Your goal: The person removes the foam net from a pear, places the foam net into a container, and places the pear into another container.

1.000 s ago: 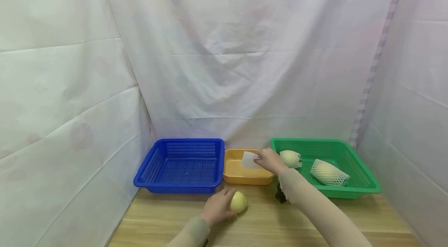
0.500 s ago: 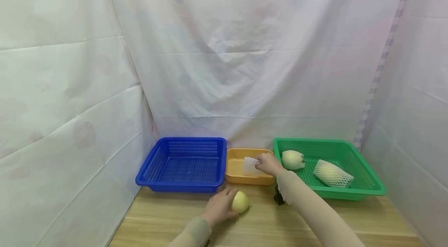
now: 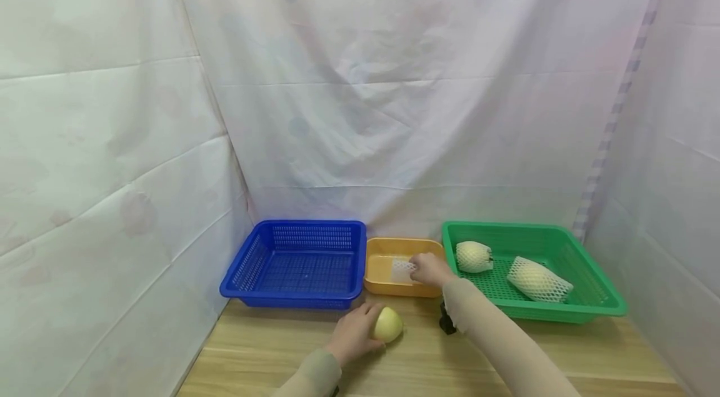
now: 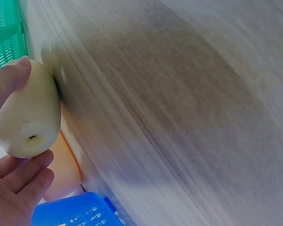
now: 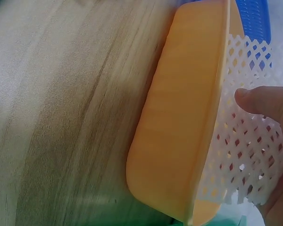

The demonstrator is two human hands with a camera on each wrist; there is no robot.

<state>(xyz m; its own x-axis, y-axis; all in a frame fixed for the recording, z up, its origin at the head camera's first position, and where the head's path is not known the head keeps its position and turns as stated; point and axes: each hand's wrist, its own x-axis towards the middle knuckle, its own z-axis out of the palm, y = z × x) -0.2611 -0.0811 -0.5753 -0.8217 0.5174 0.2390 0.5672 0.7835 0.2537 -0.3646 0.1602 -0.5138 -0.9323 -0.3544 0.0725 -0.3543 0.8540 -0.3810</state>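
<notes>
A pale yellow pear (image 3: 389, 325) is in my left hand (image 3: 353, 336) at the front middle of the table. In the left wrist view, the thumb and fingers hold the pear (image 4: 30, 108) from both sides, its dimpled end facing the camera. My right hand (image 3: 430, 270) reaches over the orange tray (image 3: 394, 290) and pinches a white foam net sleeve (image 3: 402, 271). That net (image 5: 243, 146) hangs over the tray's rim side in the right wrist view, thumb on its near face and the other fingers behind it.
To the left of the tray stands a blue basket (image 3: 292, 304). A green basket (image 3: 562, 311) at the right holds two net-wrapped pears, one rounder (image 3: 474, 257) and one longer (image 3: 537, 279). White cloth hangs behind and at both sides.
My right hand has lowered the foam net into the orange tray. The left hand stays around the pear in about the same place. The view has shifted slightly.
</notes>
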